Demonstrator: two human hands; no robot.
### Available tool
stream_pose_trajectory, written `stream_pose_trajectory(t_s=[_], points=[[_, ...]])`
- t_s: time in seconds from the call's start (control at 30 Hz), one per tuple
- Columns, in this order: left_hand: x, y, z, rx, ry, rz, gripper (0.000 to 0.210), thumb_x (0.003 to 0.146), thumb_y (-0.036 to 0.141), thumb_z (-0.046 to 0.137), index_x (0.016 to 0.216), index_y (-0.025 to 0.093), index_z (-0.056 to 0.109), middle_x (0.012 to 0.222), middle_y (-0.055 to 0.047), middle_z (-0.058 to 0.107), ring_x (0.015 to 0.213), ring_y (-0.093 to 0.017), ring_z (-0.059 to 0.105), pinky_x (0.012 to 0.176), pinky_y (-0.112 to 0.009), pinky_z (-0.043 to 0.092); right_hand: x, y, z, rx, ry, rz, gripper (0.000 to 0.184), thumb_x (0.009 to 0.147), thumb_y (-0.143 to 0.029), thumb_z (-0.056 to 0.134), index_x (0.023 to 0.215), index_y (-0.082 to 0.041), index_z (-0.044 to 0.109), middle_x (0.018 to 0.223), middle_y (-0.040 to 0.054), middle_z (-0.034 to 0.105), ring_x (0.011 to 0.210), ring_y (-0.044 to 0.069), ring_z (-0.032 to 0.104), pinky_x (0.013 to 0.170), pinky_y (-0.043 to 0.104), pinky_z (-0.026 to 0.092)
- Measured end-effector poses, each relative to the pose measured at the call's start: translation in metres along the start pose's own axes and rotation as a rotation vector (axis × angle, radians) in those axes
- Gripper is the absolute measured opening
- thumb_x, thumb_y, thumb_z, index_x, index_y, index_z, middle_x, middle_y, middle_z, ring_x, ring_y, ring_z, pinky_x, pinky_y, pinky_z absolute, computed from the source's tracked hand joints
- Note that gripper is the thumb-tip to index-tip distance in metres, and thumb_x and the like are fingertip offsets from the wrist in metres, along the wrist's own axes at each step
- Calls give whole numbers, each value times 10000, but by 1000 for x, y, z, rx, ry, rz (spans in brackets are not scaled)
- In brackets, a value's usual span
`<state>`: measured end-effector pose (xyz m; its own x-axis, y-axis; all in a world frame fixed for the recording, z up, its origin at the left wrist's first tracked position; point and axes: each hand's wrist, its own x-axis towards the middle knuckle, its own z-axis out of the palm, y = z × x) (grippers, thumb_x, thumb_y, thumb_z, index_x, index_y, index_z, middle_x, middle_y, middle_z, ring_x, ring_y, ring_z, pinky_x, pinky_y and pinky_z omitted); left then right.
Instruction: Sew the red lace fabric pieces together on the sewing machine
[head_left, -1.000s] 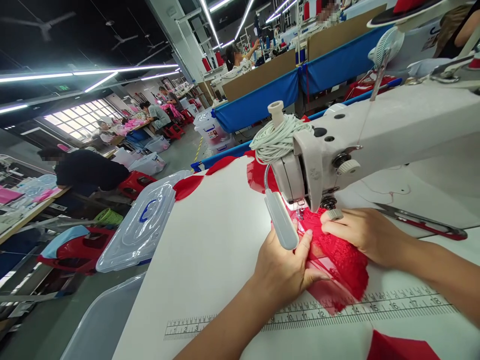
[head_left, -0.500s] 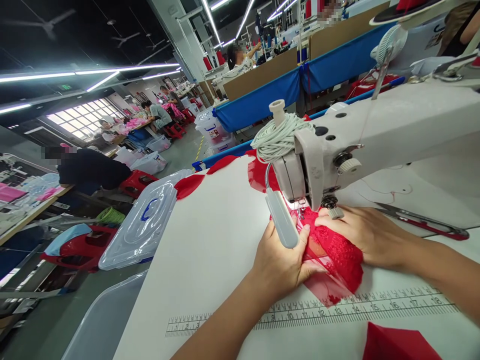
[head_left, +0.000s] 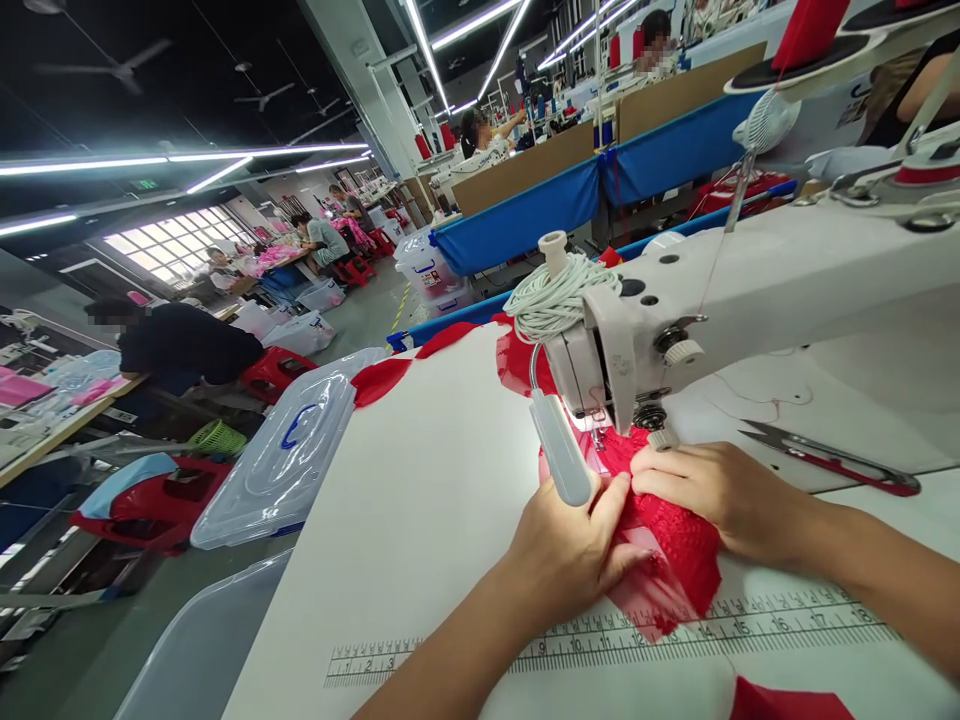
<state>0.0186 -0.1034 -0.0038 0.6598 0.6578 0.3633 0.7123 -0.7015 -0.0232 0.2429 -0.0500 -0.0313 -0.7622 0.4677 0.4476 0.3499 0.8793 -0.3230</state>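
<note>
Red lace fabric with a sheer mesh part (head_left: 679, 550) lies under the needle end of a white sewing machine (head_left: 810, 270). My left hand (head_left: 562, 545) grips its left side, thumb and forefinger closed on the cloth; a grey lamp (head_left: 561, 450) hides some of its fingers. From the right, my right hand (head_left: 697, 490) holds the lace with bent fingers, close to my left fingertips. The presser foot (head_left: 598, 437) stands just beyond my fingers, at the fabric's far part. Thread snips (head_left: 832, 457) with a red handle lie right of my right hand.
A printed ruler scale (head_left: 600, 640) crosses the white table (head_left: 405, 500). More red fabric (head_left: 784, 700) lies at the near edge, and red pieces (head_left: 381, 378) at the far edge. A lidded clear plastic box (head_left: 292, 450) stands left. Co-workers sit at other tables.
The view has shifted slightly. My left fingertips have moved closer to my right hand, and the fabric between them is bunched a little differently. Both hands still hold it.
</note>
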Motion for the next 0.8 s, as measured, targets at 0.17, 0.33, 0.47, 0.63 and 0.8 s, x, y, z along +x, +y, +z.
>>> stream_pose_trajectory(t_s=[0.17, 0.33, 0.47, 0.63, 0.8], points=[[-2, -1, -3, -36, -40, -25, 603, 1028, 599, 330, 1219, 104, 617, 919, -96, 638, 741, -199, 614, 648, -334, 533, -3, 3, 3, 3, 16, 28, 238, 901, -82, 433, 958, -217, 621, 929, 57, 654, 742, 175, 573, 608, 283, 394], [-2, 4, -7, -105, -62, -79, 747, 825, 839, 470, 1019, 131, 611, 883, -92, 637, 694, -216, 600, 617, -361, 509, 2, -1, 0, 141, 11, 77, 222, 952, -132, 402, 812, -218, 551, 790, 11, 573, 646, 144, 463, 547, 276, 316], [-3, 4, 0, -12, -47, -106, 264, 911, 425, 557, 910, 164, 598, 754, -53, 592, 612, -199, 551, 555, -319, 455, 9, -7, -5, 292, 11, 108, 268, 975, -187, 391, 716, -218, 453, 703, -1, 508, 616, 139, 431, 547, 271, 335], [4, -5, 0, -303, -40, -306, 314, 741, 26, 474, 965, 193, 619, 879, -68, 642, 770, -200, 629, 638, -283, 507, 13, -7, -8, 364, 77, 137, 189, 935, -168, 420, 816, -215, 559, 774, 37, 630, 675, 171, 566, 613, 290, 440], [17, -16, -18, -976, -250, -619, 171, 827, 78, 400, 847, 193, 524, 621, 21, 530, 552, -156, 615, 550, -265, 502, 14, -4, -5, 366, 294, 184, 118, 843, -167, 477, 818, -223, 579, 688, 1, 640, 568, 158, 582, 526, 261, 446]])
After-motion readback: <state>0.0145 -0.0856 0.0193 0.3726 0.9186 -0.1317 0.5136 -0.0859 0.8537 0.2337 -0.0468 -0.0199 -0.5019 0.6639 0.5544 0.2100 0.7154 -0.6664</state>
